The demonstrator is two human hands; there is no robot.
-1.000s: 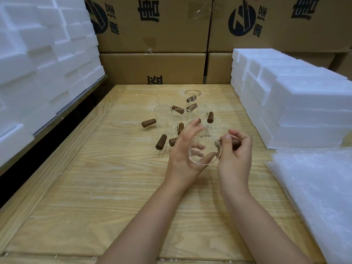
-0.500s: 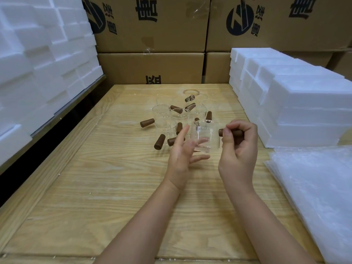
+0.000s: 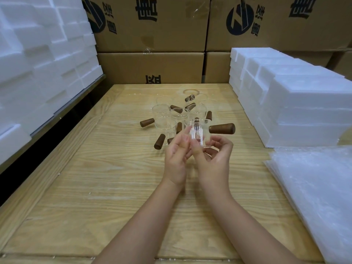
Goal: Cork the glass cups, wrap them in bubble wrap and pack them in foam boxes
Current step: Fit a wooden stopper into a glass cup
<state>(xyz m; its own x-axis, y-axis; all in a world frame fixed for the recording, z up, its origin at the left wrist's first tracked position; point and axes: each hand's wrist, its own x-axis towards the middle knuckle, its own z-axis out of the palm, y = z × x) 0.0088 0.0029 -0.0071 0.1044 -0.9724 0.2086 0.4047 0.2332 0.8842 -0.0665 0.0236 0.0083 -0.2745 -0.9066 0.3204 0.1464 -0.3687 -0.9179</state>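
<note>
While glass cup (image 3: 198,133) is held over table (image 3: 114,187), gripped by right hand (image 3: 215,161), left hand (image 3: 176,161) steadying w/ straight fingers, cork (image 3: 222,128) should be pushed squarely home; glass not squeezed.

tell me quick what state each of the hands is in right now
Left hand: open, straight fingers against the glass cup.
Right hand: fingers curled round the glass cup's base, holding it.
</note>
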